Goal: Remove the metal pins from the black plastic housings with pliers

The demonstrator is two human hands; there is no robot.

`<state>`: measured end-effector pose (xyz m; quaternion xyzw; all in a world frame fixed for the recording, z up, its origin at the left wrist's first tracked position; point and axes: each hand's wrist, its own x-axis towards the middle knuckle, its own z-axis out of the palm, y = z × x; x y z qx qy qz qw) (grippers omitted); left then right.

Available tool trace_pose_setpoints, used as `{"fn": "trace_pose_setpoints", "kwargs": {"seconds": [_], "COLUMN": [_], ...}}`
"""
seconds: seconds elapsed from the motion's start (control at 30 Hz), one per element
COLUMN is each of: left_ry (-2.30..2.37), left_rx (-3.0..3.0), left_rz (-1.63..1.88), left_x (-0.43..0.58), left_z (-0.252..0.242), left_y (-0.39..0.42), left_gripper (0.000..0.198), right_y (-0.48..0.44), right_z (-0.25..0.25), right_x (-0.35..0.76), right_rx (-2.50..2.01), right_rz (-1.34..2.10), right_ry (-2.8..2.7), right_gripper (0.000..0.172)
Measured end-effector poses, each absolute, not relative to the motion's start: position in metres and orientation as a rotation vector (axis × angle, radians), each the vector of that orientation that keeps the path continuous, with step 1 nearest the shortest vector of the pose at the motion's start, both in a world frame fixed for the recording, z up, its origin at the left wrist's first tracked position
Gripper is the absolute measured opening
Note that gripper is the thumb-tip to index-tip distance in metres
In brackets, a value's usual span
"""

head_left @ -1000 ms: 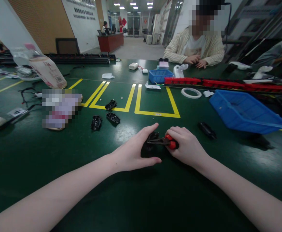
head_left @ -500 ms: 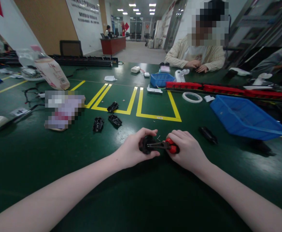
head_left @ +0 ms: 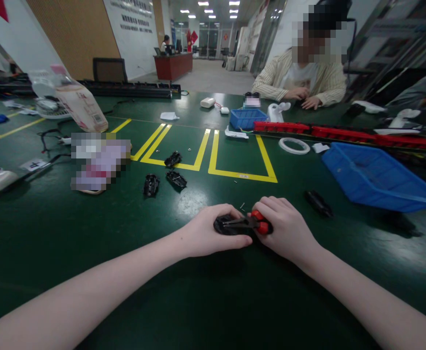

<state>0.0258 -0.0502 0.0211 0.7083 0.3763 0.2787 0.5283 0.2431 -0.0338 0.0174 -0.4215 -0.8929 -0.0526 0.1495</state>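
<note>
Black part (head_left: 220,225): in left hand (head_left: 206,230), mid-frame, fingers curled round.
Needle-nose pliers (head_left: 247,222): right hand (head_left: 288,223), fingers clamped on; crooked squeeze could skid them!

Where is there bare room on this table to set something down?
The widest bare patch of table lies on the near side, between the left forearm and right forearm. A smaller patch fills the yellow outline beside the white ring, up to the white paper. Crowded: left, around the bottle and phone; right, around the large blue bin and red strip.
</note>
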Motion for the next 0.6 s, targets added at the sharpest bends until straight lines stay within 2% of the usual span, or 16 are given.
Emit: {"fn": "trace_pose_setpoints", "kwargs": {"seconds": [0.2, 0.33, 0.53, 0.6], "left_ry": [0.74, 0.762, 0.773, 0.769], "left_rx": [1.089, 1.045, 1.127, 1.172], "left_rz": [0.679, 0.69, 0.738, 0.715], "left_x": [0.037, 0.042, 0.039, 0.038], "left_z": [0.014, 0.014, 0.012, 0.013], "left_y": [-0.055, -0.058, -0.061, -0.062], "left_gripper": [0.029, 0.032, 0.072, 0.072], "right_y": [-0.03, -0.027, -0.025, -0.025], "right_z": [0.016, 0.016, 0.015, 0.014], "right_x": [0.246, 0.249, 0.251, 0.251], "right_rx": [-1.26, -1.306, -1.352, -1.343], "right_rz": [-0.189, -0.18, -0.187, -0.203], "right_ry": [-2.538, -2.517, -2.508, -2.512], "right_gripper": [0.006, 0.005, 0.006, 0.006]}}
